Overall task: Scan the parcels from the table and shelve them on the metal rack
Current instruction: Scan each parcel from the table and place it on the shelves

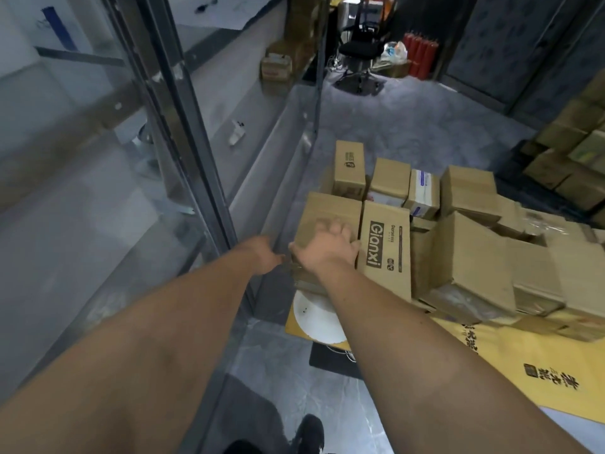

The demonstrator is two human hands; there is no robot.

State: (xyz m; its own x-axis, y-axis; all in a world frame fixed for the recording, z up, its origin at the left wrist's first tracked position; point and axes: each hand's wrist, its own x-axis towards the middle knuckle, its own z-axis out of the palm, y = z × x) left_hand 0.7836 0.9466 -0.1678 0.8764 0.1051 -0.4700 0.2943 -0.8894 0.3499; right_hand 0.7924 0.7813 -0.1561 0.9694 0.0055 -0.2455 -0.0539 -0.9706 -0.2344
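Parcel, right hand gripping, left hand beside

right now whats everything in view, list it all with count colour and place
held box: one, brown, left edge of the pile, under the right hand
Gianxi box: one, brown with dark print, right beside the held box
other boxes: many, brown, piled on the table behind and right; exact count unclear
white box: one, white with purple label, mid pile
tablecloth: one, yellow with dark print, under the pile
rack: one, grey metal, left
rack box: one, brown, far end of a rack shelf
chair: one, black, far back
red cylinders: several, back wall
shoe: one, black, bottom
left hand: at the box's left edge, grip unclear
right hand: gripping the box's top
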